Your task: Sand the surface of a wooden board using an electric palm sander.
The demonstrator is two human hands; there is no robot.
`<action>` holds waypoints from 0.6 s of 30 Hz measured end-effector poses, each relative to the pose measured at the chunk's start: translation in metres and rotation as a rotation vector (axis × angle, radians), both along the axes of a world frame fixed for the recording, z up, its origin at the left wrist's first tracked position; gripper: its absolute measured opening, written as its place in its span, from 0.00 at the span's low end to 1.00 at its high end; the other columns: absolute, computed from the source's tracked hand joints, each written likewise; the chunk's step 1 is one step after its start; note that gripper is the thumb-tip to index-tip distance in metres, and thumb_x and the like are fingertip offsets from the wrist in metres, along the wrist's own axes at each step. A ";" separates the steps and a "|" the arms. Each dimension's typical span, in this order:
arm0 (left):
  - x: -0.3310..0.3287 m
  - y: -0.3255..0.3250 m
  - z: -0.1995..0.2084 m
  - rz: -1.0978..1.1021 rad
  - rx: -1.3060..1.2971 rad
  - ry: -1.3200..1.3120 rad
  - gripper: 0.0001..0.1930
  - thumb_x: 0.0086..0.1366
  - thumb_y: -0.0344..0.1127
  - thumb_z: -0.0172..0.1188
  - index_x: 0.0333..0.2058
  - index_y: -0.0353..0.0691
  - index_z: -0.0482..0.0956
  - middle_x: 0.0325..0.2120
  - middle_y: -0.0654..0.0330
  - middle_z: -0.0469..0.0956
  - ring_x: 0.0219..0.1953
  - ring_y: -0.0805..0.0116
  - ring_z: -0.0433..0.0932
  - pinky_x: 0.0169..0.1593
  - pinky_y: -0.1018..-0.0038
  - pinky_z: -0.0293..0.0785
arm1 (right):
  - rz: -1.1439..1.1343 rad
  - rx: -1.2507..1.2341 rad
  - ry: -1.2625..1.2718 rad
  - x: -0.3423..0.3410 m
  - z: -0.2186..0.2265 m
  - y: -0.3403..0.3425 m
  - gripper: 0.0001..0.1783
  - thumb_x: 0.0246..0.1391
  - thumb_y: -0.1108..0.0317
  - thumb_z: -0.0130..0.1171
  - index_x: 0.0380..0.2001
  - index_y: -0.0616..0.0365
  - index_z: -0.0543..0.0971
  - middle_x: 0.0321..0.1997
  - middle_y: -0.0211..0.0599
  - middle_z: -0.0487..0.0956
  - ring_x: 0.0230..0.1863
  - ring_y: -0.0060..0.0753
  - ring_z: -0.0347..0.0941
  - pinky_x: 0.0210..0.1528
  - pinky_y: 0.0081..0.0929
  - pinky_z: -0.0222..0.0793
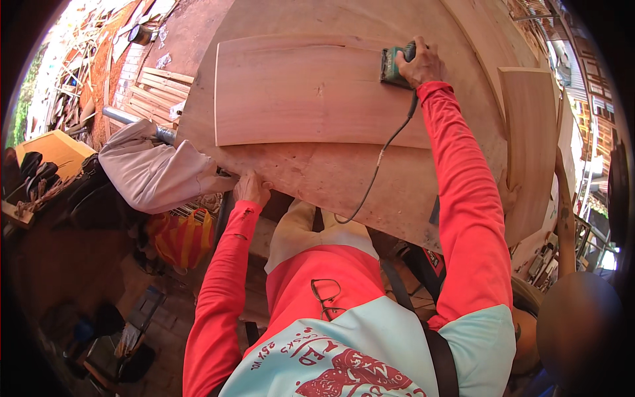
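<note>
My right hand [423,63] is wrapped round a green electric sander [395,68], which rests on the right part of a wide reddish wooden board [291,96]. From the sander a dark power cord [390,142] curves down toward my lap and drops past the table edge. The board lies flat on a large wooden worktable [317,172]. My left hand [253,188] is at the table's near left edge, its fingers curled over the rim; whether they grip anything besides the edge is hidden.
Another wooden plank [529,145] lies at the table's right. A pale cloth [155,165] hangs by the left corner, above a red and yellow bag [182,235]. Slatted wood [155,92] and scrap pieces lie on the floor at far left. Glasses [325,298] hang on my shirt.
</note>
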State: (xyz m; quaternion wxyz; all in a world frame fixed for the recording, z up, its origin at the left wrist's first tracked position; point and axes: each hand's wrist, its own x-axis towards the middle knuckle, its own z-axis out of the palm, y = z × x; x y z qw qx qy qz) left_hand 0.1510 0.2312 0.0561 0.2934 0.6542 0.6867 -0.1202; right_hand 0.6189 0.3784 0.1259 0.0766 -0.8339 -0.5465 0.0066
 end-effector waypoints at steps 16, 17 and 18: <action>-0.005 0.000 -0.005 0.002 -0.004 -0.031 0.20 0.54 0.44 0.72 0.34 0.35 0.77 0.34 0.42 0.81 0.42 0.40 0.79 0.45 0.51 0.74 | 0.119 -0.013 0.058 -0.089 0.007 0.015 0.31 0.50 0.46 0.61 0.56 0.44 0.73 0.53 0.47 0.73 0.44 0.53 0.81 0.46 0.45 0.78; -0.004 0.001 -0.005 -0.002 -0.013 -0.011 0.21 0.54 0.45 0.72 0.35 0.35 0.76 0.35 0.42 0.81 0.43 0.40 0.79 0.45 0.52 0.74 | 0.117 -0.030 0.075 -0.085 0.007 0.007 0.31 0.50 0.46 0.62 0.56 0.44 0.73 0.54 0.46 0.73 0.44 0.54 0.81 0.46 0.46 0.78; -0.004 0.001 -0.004 -0.007 -0.026 0.008 0.22 0.53 0.46 0.73 0.35 0.35 0.76 0.35 0.42 0.81 0.43 0.40 0.79 0.45 0.52 0.74 | 0.113 -0.051 0.093 -0.079 0.009 -0.001 0.31 0.50 0.47 0.63 0.57 0.43 0.72 0.54 0.45 0.73 0.44 0.55 0.81 0.47 0.47 0.78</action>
